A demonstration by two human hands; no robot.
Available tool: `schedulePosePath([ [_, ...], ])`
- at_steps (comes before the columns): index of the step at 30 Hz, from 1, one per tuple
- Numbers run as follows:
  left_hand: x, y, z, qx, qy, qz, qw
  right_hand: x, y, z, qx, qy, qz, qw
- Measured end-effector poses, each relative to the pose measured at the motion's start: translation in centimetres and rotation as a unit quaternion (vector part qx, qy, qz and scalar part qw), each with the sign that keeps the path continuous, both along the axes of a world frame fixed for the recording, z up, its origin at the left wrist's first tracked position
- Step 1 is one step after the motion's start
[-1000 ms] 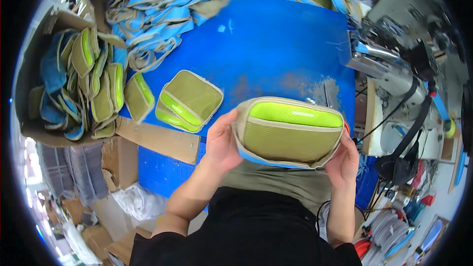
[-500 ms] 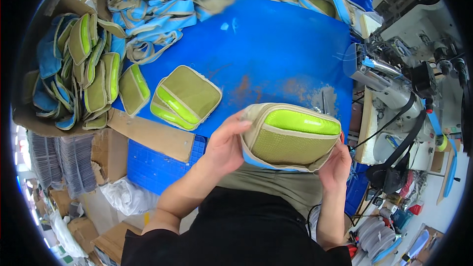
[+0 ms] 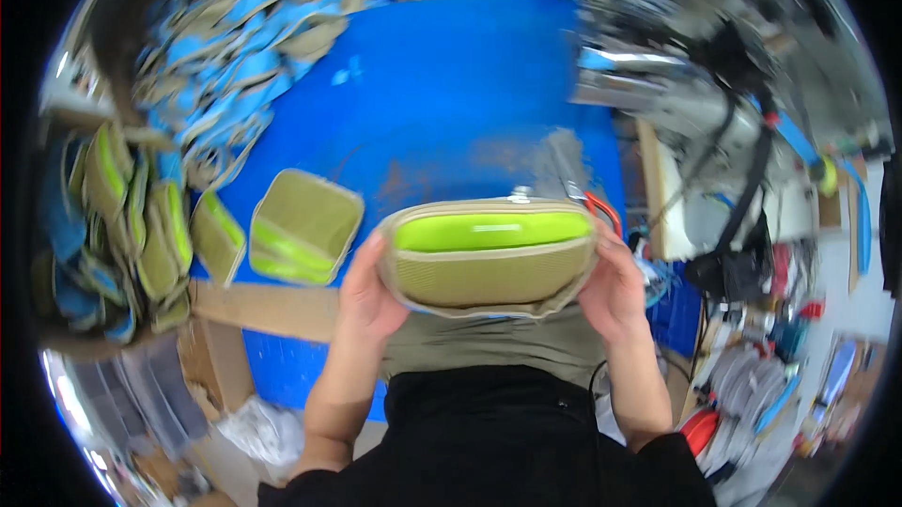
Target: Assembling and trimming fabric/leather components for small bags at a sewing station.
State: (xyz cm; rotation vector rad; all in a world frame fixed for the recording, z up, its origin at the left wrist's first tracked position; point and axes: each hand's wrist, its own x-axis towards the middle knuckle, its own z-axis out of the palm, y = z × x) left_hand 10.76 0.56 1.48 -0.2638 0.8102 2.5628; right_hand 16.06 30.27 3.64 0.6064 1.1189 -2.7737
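Observation:
Between my two hands is a khaki fabric pouch point(image 3: 489, 277) with a bright green band across its upper part and pale binding round its edge. My left hand point(image 3: 374, 291) grips its left end, and my right hand point(image 3: 613, 286) grips the right end. Both thumbs lie at the pouch's sides; the other fingers are partly hidden behind it. Left of the pouch, flat khaki and green panels point(image 3: 315, 216) lie on the blue table point(image 3: 451, 75). Red-handled scissors point(image 3: 601, 211) lie just beyond my right hand, partly covered.
A cardboard box point(image 3: 263, 310) at the left holds several khaki and green pieces point(image 3: 155, 263). Blue and khaki strips point(image 3: 254, 28) are heaped at the far left. A sewing machine point(image 3: 648, 84) stands at the right, with spools and cables below it.
The pouch has come level and turned to face me more squarely, held at both ends. My left hand has shifted left in the picture. The whole view has swung and blurred.

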Motion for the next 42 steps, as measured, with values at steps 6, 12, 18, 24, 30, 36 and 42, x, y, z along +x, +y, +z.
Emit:
schedulePosePath([
  [6, -0.2, -1.3, -1.5, 0.044, -0.032, -0.028, 0.998, 0.4, 0.1, -0.6, -0.065, 0.047, 0.065, 0.995],
  [12, -0.1, -1.3, -2.0, 0.087, -0.028, -0.06, 0.994, 0.0, 0.0, -0.2, -0.102, 0.049, 0.083, 0.99],
  [18, -0.6, -1.2, -0.6, -0.027, 0.005, -0.099, 0.995, 0.2, 0.4, -0.2, -0.07, 0.035, 0.11, 0.991],
  [24, -1.7, -1.0, 0.5, -0.579, 0.217, 0.005, 0.786, -1.1, 0.8, -1.2, 0.499, 0.14, 0.062, 0.853],
  [30, -4.5, 0.1, -1.7, -0.648, 0.274, 0.162, 0.692, -2.9, -0.6, -2.1, 0.571, 0.132, -0.008, 0.81],
  [36, -5.9, 0.5, -3.6, -0.686, 0.383, 0.177, 0.592, -4.5, -1.3, -3.4, 0.605, 0.131, 0.025, 0.785],
  [42, -6.6, -0.2, -4.9, -0.692, 0.381, 0.072, 0.609, -6.6, -1.9, -5.2, 0.692, 0.14, 0.05, 0.706],
])
